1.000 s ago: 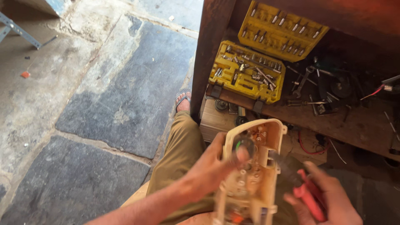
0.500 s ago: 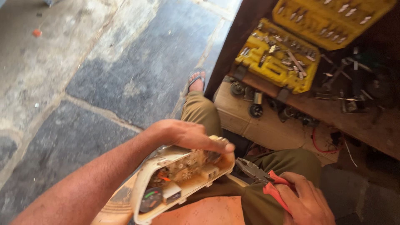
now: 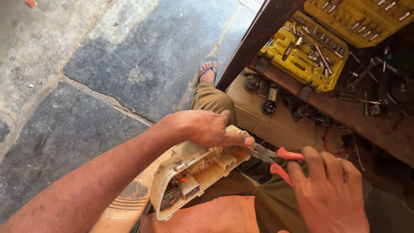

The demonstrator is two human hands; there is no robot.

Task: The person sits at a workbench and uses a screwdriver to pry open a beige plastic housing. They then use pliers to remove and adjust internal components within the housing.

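A cream plastic housing (image 3: 189, 172) with small parts and wires inside lies flat across my lap. My left hand (image 3: 202, 128) grips its far end, thumb stretched along the edge. My right hand (image 3: 330, 190) holds red-handled pliers (image 3: 276, 155), whose metal jaws meet the housing's right edge just under my left thumb. The jaw tips are partly hidden by the thumb.
An open yellow socket set case (image 3: 308, 51) rests on a wooden shelf (image 3: 345, 116) with loose tools and dark metal parts. A lower wooden box (image 3: 280, 125) carries round parts. My sandalled foot (image 3: 208, 73) stands on stone slabs (image 3: 129, 56).
The housing went from upright to lying flat on my lap. My left hand shifted to its far end, and the pliers moved in to the housing's edge.
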